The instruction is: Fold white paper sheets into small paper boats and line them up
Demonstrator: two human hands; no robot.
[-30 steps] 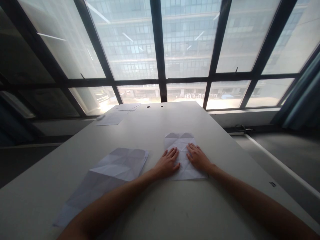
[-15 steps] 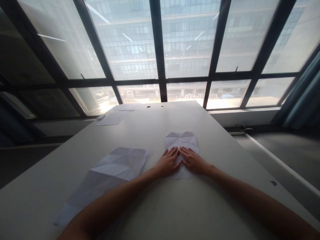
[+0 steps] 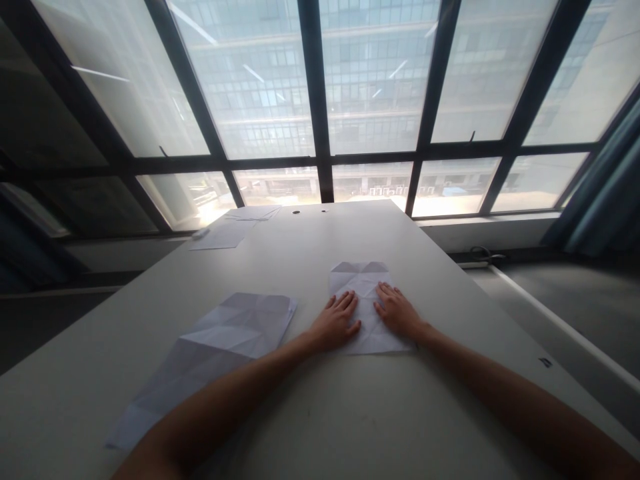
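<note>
A white sheet of paper [image 3: 369, 327] with crease lines lies on the table, its far edge showing folded corners. My left hand [image 3: 339, 321] rests flat on the left side of this sheet, fingers stretched away from me. On the sheet's right side lies my right hand [image 3: 397, 311], palm down with fingers extended. A strip of creased paper shows between the two hands. Parts of the sheet under both palms are hidden.
Larger creased white papers [image 3: 215, 347] lie to the left, partly behind my left forearm. More flat sheets [image 3: 223, 235] are at the far left of the white table [image 3: 320, 413]. Windows [image 3: 373, 80] stand beyond the far edge. A small dark mark [image 3: 545, 363] is at right.
My right hand has slid to the right, away from my left hand, uncovering the middle of the creased sheet. My left hand has stayed nearly in place.
</note>
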